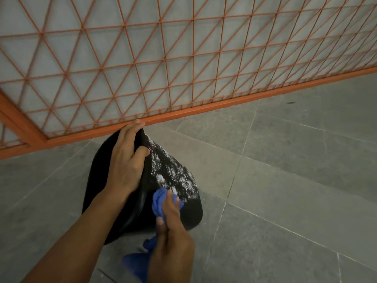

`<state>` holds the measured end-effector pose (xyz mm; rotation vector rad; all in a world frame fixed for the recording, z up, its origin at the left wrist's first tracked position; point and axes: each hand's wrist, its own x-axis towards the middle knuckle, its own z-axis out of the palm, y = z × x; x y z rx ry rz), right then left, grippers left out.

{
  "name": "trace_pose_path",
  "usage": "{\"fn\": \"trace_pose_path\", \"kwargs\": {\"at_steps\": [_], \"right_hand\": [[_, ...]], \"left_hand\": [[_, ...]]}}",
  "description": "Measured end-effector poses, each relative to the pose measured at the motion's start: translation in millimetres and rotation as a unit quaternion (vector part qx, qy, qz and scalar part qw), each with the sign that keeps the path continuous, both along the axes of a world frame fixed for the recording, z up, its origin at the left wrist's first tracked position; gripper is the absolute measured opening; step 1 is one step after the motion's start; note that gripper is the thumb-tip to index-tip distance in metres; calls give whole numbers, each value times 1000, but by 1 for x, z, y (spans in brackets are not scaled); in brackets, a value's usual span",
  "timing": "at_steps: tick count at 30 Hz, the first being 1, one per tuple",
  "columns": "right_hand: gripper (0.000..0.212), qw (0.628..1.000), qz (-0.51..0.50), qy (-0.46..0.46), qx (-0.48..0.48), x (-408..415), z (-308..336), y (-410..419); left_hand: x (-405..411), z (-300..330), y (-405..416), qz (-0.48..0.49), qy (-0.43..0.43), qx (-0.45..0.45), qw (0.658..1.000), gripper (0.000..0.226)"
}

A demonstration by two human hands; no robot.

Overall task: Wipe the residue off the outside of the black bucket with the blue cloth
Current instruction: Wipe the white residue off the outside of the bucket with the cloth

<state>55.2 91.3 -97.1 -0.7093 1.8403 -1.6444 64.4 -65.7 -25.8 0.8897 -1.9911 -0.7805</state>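
The black bucket [191, 211] stands tilted on the grey floor, its outer wall facing right. White powdery residue [173, 172] speckles the upper part of that wall. My left hand [127, 160] grips the bucket's rim, fingers over the top edge and thumb on the outside. My right hand [170, 227] holds the bunched blue cloth [160, 203] and presses it against the wall just below the residue. A loose end of the cloth hangs down under my right wrist.
An orange metal mesh fence [183, 58] with a solid bottom rail runs just behind the bucket, with a pale wall behind it. Grey stone floor tiles [285, 170] spread to the right and front.
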Motion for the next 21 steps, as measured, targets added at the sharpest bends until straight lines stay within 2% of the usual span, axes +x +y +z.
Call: {"fn": "trace_pose_path", "kwargs": {"at_steps": [1,3,5,10,15,17,19,21], "right_hand": [[44,998,20,3,-55,-1,10,0],[52,993,-10,-11,-117,-2,29,-1],[67,993,-36,-5,-113,-1,32,0],[67,991,-33,56,-119,-1,20,7],[44,989,-19,81,-126,-21,21,-5],[37,994,0,26,-104,-30,23,-6],[29,996,35,25,-74,-28,24,-1],[37,995,32,38,-82,-18,28,1]], "left_hand": [[-1,0,2,-4,0,-3,1000,61],[-1,1,5,-12,-11,-8,1000,60],[-2,3,4,-14,-34,-14,999,59],[-8,6,1,-1,-14,38,999,49],[-13,-2,-4,-48,-76,109,990,73],[-13,-1,-4,-49,-114,89,988,73],[-13,1,-1,-56,-153,60,985,70],[-12,3,1,-69,-159,52,984,67]]}}
